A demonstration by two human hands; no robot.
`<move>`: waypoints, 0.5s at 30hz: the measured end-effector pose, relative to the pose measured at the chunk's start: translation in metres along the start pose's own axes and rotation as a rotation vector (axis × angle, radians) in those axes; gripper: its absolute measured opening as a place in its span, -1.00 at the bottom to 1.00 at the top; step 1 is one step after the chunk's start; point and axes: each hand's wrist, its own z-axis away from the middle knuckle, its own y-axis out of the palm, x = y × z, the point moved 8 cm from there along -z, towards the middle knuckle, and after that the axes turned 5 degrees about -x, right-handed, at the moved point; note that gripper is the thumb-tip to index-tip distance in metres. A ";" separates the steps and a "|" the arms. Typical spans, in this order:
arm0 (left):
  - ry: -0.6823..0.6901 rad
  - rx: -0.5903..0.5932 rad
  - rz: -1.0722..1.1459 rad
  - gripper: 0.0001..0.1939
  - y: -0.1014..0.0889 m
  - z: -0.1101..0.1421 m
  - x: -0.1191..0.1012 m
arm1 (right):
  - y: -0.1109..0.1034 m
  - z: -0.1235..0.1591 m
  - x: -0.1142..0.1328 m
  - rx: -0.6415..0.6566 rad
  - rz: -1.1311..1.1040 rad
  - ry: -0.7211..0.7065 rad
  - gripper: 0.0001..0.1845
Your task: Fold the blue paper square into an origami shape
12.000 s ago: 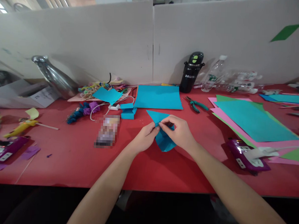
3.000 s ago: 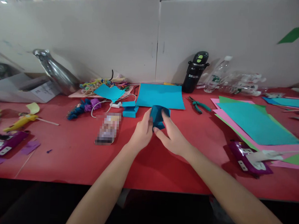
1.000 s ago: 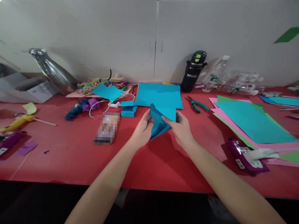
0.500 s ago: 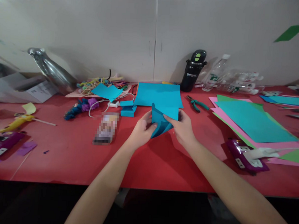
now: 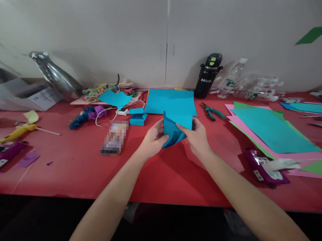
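Note:
Between my hands is a sheet of blue paper [image 5: 174, 132], bent over on itself and raised above the red table. My left hand [image 5: 154, 139] grips its left edge, thumb in front and fingers behind. At the right edge my right hand [image 5: 198, 137] pinches it, the thumb lying across the near face. Just beyond lies a larger blue sheet [image 5: 170, 100], partly overlapped by the held one. A small folded blue paper piece [image 5: 138, 117] stands to the left of my hands, and another blue sheet [image 5: 115, 98] rests on a craft pile.
Pliers [image 5: 212, 111] lie right of my hands, near a black bottle [image 5: 208, 76]. Coloured sheets [image 5: 278, 131] and a purple power strip [image 5: 265, 167] occupy the right side. A blurred-out phone-like rectangle [image 5: 114, 138] lies left. A metal flask [image 5: 57, 77] leans at the back left.

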 end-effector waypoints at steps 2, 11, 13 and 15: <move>-0.004 0.001 0.014 -0.36 0.000 0.000 -0.001 | 0.000 0.000 0.000 -0.007 0.006 0.000 -0.59; -0.040 -0.078 -0.057 -0.51 -0.009 -0.002 0.002 | -0.001 0.000 0.001 -0.019 0.021 -0.005 -0.58; -0.033 -0.074 -0.055 -0.52 -0.008 -0.002 0.001 | 0.000 0.000 0.001 -0.012 0.022 -0.006 -0.58; -0.027 -0.074 -0.070 -0.53 -0.009 -0.002 -0.001 | 0.000 0.000 0.001 -0.007 0.018 -0.001 -0.57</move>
